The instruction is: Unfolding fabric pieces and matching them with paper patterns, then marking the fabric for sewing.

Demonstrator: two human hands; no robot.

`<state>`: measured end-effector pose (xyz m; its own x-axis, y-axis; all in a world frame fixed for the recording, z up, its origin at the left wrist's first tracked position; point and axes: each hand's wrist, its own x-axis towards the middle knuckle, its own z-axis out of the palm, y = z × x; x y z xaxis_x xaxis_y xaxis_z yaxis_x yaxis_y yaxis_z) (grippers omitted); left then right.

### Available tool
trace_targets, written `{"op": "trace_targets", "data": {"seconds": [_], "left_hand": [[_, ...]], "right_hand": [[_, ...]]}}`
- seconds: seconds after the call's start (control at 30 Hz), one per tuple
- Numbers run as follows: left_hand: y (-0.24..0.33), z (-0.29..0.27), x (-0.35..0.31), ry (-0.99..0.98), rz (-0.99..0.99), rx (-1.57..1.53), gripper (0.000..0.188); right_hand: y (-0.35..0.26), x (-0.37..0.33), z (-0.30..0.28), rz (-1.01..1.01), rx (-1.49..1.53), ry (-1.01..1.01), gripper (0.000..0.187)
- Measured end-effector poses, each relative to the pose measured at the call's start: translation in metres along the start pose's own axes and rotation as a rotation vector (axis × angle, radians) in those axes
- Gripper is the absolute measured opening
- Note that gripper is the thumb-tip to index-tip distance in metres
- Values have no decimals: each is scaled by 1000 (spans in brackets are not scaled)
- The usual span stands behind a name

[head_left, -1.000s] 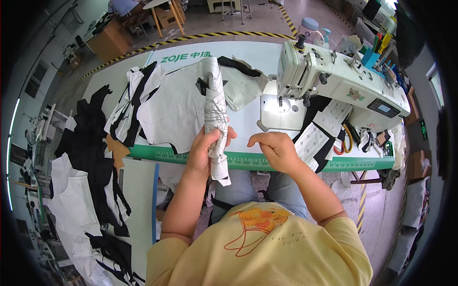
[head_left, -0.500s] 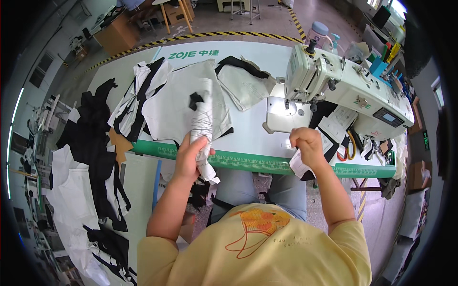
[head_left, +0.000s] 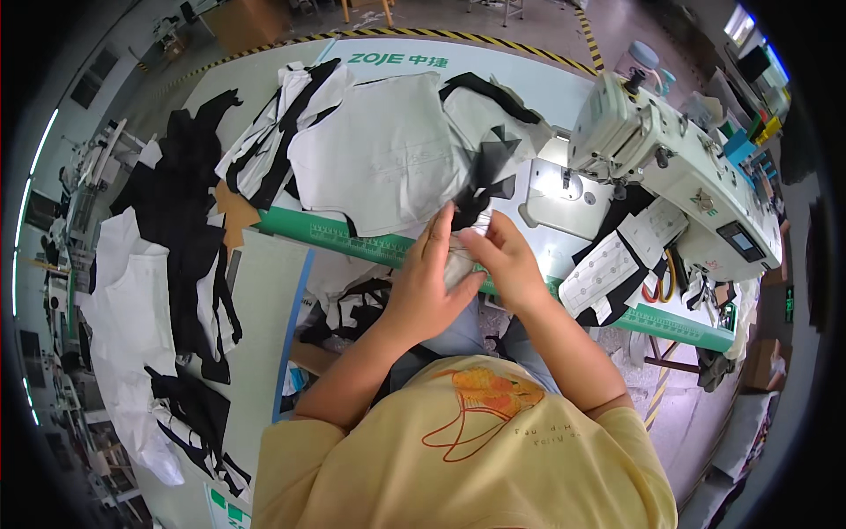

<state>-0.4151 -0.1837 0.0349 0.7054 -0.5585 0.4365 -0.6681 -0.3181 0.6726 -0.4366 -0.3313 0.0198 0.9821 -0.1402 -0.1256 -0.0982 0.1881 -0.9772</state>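
Observation:
Both my hands are closed around a rolled fabric bundle (head_left: 458, 264), held just above the table's green front edge. My left hand (head_left: 427, 282) wraps its near, white part from the left. From the right, my right hand (head_left: 509, 264) has its fingers on the same roll, close to the left thumb. A loose black end (head_left: 483, 176) sticks out past the fingertips toward the far side. Much of the roll is hidden by my fingers. Beyond it lie flat white cut pieces (head_left: 379, 150) with black edges showing underneath.
A white sewing machine (head_left: 670, 167) stands at the right, its metal plate (head_left: 564, 201) left of it. Marked paper patterns (head_left: 599, 269) and scissors (head_left: 663, 280) lie in front. Black and white cloth (head_left: 185, 256) covers part of a left side table (head_left: 273, 309). A ruler strip (head_left: 326, 234) runs along the edge.
My right hand has left the paper pieces by the machine and joined my left on the roll. The roll has moved right, and its black end now points away. The view has shifted.

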Motion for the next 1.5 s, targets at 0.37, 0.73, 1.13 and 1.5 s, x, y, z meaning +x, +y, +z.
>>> {"op": "trace_targets", "data": {"seconds": [0.37, 0.73, 1.13, 1.5], "left_hand": [[-26, -41, -63, 130, -385, -142, 47], [-90, -175, -159, 437, -1022, 645, 39], [-72, -178, -111, 453, -619, 1109, 50], [-48, -63, 28, -153, -126, 485, 43]], "right_hand": [[-9, 5, 15, -113, 129, -69, 43], [7, 9, 13, 25, -149, -263, 26], [22, 9, -23, -382, -631, 29, 14], [35, 16, -30, -605, -784, 28, 12]]}}
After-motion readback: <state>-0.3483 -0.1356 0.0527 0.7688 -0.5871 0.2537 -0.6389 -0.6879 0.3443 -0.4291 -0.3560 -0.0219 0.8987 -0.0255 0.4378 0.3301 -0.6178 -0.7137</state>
